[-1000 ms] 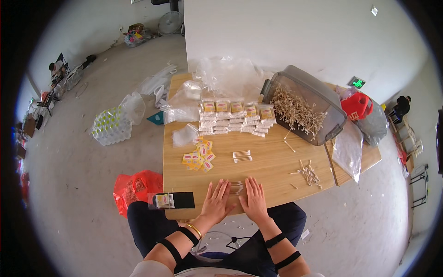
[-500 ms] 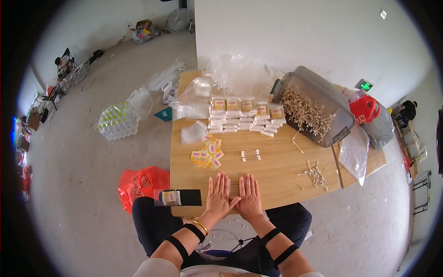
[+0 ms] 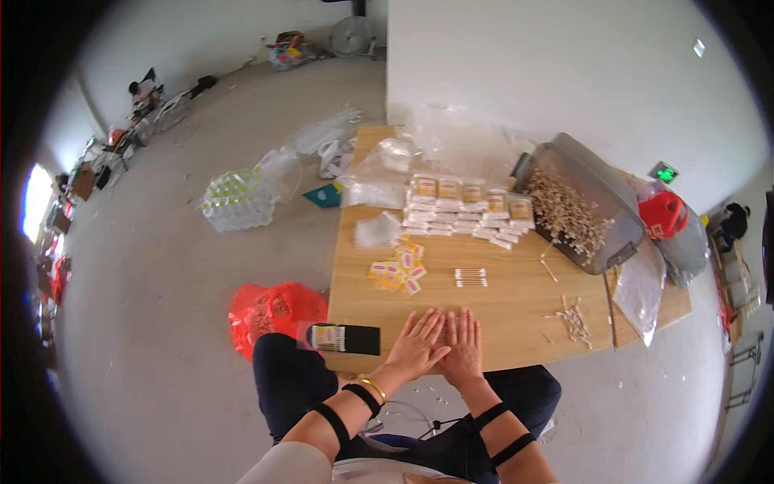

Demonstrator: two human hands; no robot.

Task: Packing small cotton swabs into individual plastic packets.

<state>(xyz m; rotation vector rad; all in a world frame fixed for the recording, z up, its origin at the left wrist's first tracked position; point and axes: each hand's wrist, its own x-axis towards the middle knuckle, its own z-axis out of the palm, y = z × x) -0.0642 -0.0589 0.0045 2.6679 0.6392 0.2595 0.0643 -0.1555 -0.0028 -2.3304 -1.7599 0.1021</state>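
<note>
Near the table's front edge, my left hand [image 3: 414, 348] and my right hand [image 3: 462, 347] lie side by side, fingers stretched out and pointing away from me. A row of cotton swabs [image 3: 443, 331] shows in the narrow gap between them; my hands cover the rest of it. Beyond my fingertips is a small separate group of cotton swabs [image 3: 471, 277]. To the left of my left hand lies a black flat pad [image 3: 362, 340], with a clear bag of swabs and a yellow card [image 3: 327, 337] at its left end.
Yellow-and-white cards [image 3: 401, 268] lie scattered left of centre. Behind them are stacked swab packs [image 3: 459, 216]. A tilted grey bin [image 3: 594, 161] of loose swabs stands back right; more loose swabs [image 3: 575, 321] lie at right. A red bag [image 3: 278, 302] sits on the floor left.
The whole view has shifted, with the table now further right in the picture. My hands have drawn slightly closer together, narrowing the visible strip of swabs between them.
</note>
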